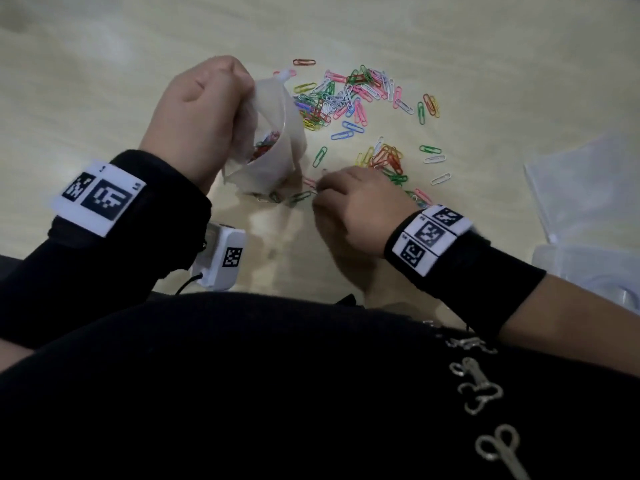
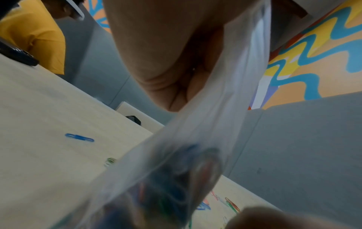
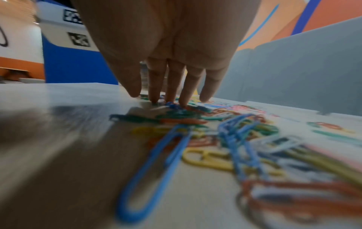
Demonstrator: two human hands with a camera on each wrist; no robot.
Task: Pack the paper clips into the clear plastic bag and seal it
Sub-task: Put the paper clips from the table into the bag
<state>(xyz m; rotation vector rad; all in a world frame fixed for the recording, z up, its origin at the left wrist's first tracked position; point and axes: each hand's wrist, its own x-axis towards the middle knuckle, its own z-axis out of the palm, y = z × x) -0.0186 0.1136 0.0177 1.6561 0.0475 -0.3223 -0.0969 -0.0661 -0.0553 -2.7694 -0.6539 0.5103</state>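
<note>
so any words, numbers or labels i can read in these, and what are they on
No readable words, brands or numbers in any view.
Left wristband: black-and-white square code markers; the tiny characters at its corners are too small to read.
Right wristband: the same kind of markers, tiny corner marks blurred.
White device at the table edge: one code marker, no text.
White and blue box in the right wrist view: two code markers, no text.

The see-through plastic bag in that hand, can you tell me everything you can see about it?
The clear plastic bag is thin, soft and a bit cloudy. The left hand grips it at one side of its top, holding its mouth open and facing up. It hangs down to the pale wooden table, where its bottom seems to rest. A small bunch of coloured paper clips already lies inside. It is not sealed yet. More clips lie scattered just beside it.
</note>
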